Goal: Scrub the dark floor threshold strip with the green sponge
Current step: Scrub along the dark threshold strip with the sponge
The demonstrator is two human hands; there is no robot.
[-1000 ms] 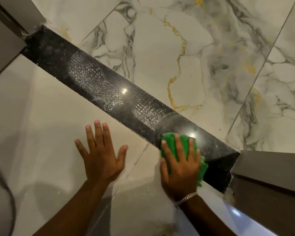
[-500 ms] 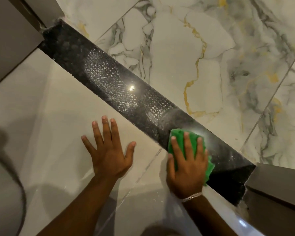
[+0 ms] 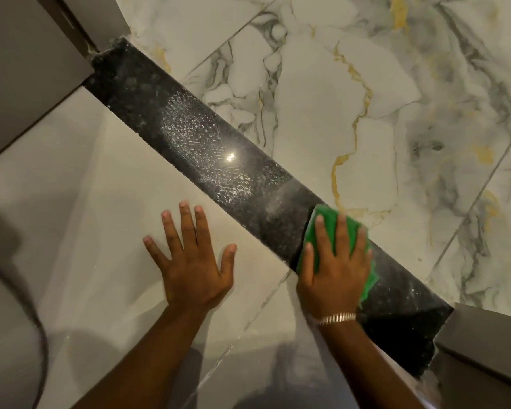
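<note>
Head view, looking down: your right hand [image 3: 334,267] presses flat on the green sponge [image 3: 332,221], fingers [image 3: 341,231] spread over it rather than curled around it, at lower right of centre. The sponge lies on the dark threshold strip [image 3: 148,95], which runs diagonally from upper left to lower right between the plain floor tile [image 3: 86,216] and the veined marble tile [image 3: 322,98]. White soapy residue [image 3: 195,134] covers the strip's middle. Your left hand [image 3: 192,261] rests open, palm down, on the plain tile just beside the strip.
</note>
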